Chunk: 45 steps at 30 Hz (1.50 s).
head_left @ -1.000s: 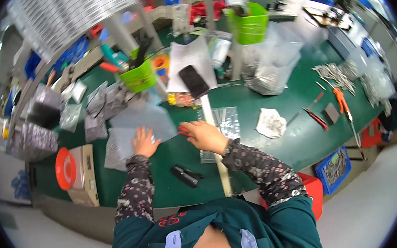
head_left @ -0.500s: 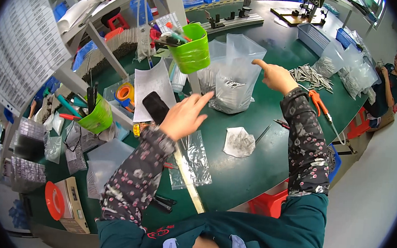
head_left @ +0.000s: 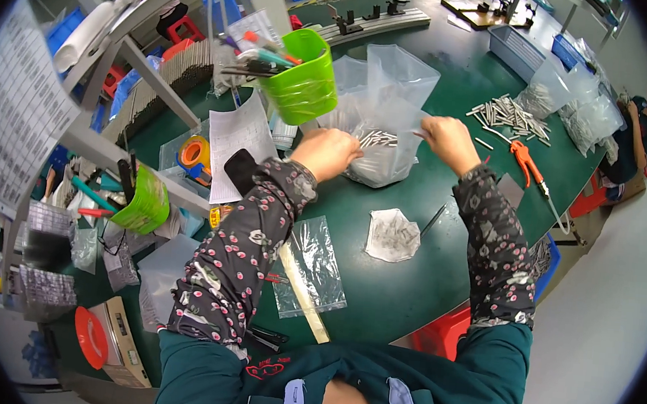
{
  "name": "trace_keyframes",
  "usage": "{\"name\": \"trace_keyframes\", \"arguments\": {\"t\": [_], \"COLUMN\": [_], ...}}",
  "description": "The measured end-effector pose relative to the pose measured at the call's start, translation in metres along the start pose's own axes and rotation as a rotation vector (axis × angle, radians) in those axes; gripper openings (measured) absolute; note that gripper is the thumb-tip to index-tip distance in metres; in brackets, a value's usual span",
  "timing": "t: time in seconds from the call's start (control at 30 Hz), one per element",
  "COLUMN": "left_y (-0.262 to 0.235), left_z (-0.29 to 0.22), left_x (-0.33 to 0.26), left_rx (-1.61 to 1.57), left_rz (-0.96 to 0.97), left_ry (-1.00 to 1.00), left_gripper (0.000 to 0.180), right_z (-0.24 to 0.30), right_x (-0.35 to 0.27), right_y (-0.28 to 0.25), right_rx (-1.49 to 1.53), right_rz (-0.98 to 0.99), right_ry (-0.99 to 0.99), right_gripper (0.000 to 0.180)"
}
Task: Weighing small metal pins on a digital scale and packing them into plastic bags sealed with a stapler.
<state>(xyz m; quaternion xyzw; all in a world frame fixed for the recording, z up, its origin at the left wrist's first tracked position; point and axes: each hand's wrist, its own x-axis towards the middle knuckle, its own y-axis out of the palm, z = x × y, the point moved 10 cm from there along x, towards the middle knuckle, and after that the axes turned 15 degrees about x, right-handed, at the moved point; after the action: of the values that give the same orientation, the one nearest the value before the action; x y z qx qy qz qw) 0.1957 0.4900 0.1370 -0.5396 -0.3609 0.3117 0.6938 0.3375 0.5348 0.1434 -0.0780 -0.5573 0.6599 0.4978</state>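
A clear plastic bag (head_left: 389, 158) stands on the green table, with small metal pins (head_left: 377, 138) showing through its open front. My left hand (head_left: 326, 154) is closed on the bag's near left side, fingers bent at the edge. On the opposite side, my right hand (head_left: 449, 144) pinches the bag's right edge between thumb and fingers. Behind my left hand is a second clear bag, partly hidden. Nearer me lies a crumpled, smudged white cloth or paper (head_left: 393, 236), beside a thin metal tool (head_left: 433, 219).
A loose pile of metal pins (head_left: 509, 117) lies to the right, near an orange air blow gun (head_left: 525, 164). Left stand a green pen holder (head_left: 302, 77), a phone (head_left: 240, 170) and a tape dispenser (head_left: 196, 158). A flat zip bag (head_left: 316, 267) lies nearer me. Another person sits far right.
Both hands have come down to the bag's sides and closed on it. The bag's mouth is spread wider, showing more pins. The view has shifted slightly.
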Motion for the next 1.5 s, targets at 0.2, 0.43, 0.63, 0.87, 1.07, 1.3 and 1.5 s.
{"name": "trace_keyframes", "arguments": {"t": [0.2, 0.43, 0.63, 0.87, 1.07, 1.3, 1.5], "left_y": [-0.043, -0.143, -0.208, -0.284, -0.326, -0.305, -0.238], "left_z": [-0.009, -0.026, -0.025, 0.053, 0.142, 0.234, 0.26], "left_x": [-0.079, -0.236, -0.398, -0.646, -0.798, -0.946, -0.974], "left_rx": [-0.121, -0.32, -0.262, 0.052, 0.283, 0.216, 0.191], "left_rz": [-0.377, -0.592, -0.618, -0.604, -0.528, -0.409, -0.263], "left_ry": [-0.167, -0.222, -0.263, -0.455, -0.732, -1.23, -1.243], "left_gripper": [0.021, 0.009, 0.014, 0.009, 0.008, 0.024, 0.027], "right_z": [0.079, 0.236, 0.371, 0.62, 0.792, 0.925, 0.933], "right_x": [-0.03, -0.077, -0.128, -0.121, -0.065, -0.034, -0.036], "right_y": [-0.038, -0.093, -0.076, 0.005, 0.097, 0.192, 0.261], "right_rx": [-0.077, 0.094, 0.256, 0.416, 0.787, 0.748, 0.534], "right_rz": [-0.011, -0.054, -0.031, -0.051, -0.012, -0.032, 0.13], "right_ry": [-0.144, -0.202, -0.065, -0.316, -0.541, -0.76, -0.709], "right_gripper": [0.005, 0.019, 0.02, 0.022, 0.01, 0.016, 0.02]}}
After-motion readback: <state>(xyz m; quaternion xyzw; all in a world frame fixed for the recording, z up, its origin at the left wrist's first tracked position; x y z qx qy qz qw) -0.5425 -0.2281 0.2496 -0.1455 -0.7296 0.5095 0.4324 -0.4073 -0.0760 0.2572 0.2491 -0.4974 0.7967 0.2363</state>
